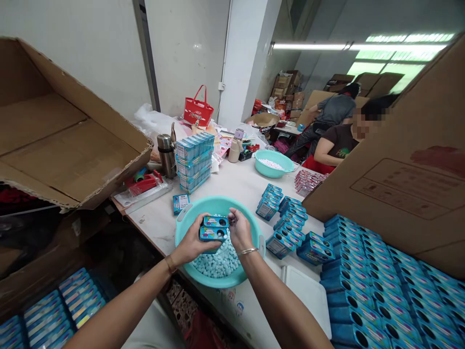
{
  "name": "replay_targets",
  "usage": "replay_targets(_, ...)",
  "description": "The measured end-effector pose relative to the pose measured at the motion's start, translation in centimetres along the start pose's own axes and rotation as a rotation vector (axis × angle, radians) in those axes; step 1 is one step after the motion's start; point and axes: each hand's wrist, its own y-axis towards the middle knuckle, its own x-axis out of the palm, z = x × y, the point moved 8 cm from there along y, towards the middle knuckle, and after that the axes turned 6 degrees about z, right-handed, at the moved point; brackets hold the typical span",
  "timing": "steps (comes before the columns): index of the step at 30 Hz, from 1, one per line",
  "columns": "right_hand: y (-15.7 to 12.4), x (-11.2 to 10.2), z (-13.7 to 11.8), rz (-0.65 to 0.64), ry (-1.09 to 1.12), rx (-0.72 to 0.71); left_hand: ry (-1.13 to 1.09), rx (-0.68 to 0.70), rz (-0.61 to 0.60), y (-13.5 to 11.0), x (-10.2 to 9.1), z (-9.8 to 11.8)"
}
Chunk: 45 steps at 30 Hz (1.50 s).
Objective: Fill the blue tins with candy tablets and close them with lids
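Note:
My left hand (191,244) is wrapped round two small blue boxes (212,234), held side by side above a turquoise basin (201,206). Their printed tops face up, each with a round hole at the right end. Pale blue pellets (218,264), which look like candies, fill the bottom of the basin. Close to the boxes' right side is my right hand (240,231), its fingers curled in. Whatever those fingers hold, if anything, is too small to make out. Several similar blue boxes (286,225) stand in rows right of the basin.
Many blue boxes with holes (358,291) crowd the right side beside a large carton (392,179). Stacked wrapped boxes (194,162) and a steel flask (166,155) stand behind the basin. An open carton (72,135) juts in at left. Two people (336,145) are at back right.

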Motion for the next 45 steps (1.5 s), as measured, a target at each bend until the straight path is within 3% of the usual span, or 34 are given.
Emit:
replay_targets(4,-0.6,0.3,-0.2,0.002,-0.033,0.097,-0.039,-0.002,-0.024,-0.2,-0.2,0.2)
replay_targets(8,-0.1,-1.1,-1.5,-0.024,0.04,0.074,-0.152,-0.083,-0.06,-0.9,-1.3,-0.2)
replay_targets(10,0.1,-2.0,-1.3,-0.064,-0.094,0.07,-0.216,-0.119,-0.069,-1.4,-1.8,-0.7)
replay_targets(12,0.1,-2.3,-0.6,-0.182,-0.343,0.062,-0.277,-0.145,-0.078,-2.0,-2.0,-1.3)
replay_targets(16,-0.4,-1.9,-0.8,-0.356,-0.697,-0.132,-0.37,-0.137,-0.1,-3.0,-2.0,-1.7)
replay_targets(18,-0.8,-1.8,-1.7,-0.367,-0.696,-0.163,-0.331,-0.086,-0.138,-3.3,-2.0,-1.0)
replay_targets(23,-4.6,-1.6,-3.7,-0.428,-0.451,-0.015,-0.196,0.029,-0.206,-3.5,-2.0,1.3)
replay_targets(27,-8.4,-1.7,-5.4,-0.471,-0.416,-0.143,-0.244,0.031,-0.193,-3.4,-2.2,2.2)
replay_targets(30,-8.2,-1.8,-5.3,-0.502,-0.58,-0.248,-0.288,-0.085,-0.162,-3.3,-2.5,1.5)
replay_targets(34,-5.4,-1.0,-1.8,-0.646,-1.221,-0.431,-0.338,-0.133,-0.012,-2.7,-3.9,0.2)
replay_targets(37,-4.5,-0.6,3.8,-0.85,-1.651,-0.323,-0.272,-0.101,0.116,-2.3,-4.8,-1.0)
replay_targets(41,-6.4,0.8,9.5,-1.004,-1.663,-0.127,-0.293,-0.108,0.209,-2.3,-5.1,-2.6)
replay_targets(45,-7.4,1.7,11.6,-0.97,-1.63,-0.081,-0.341,-0.102,0.273,-2.4,-5.1,-2.9)
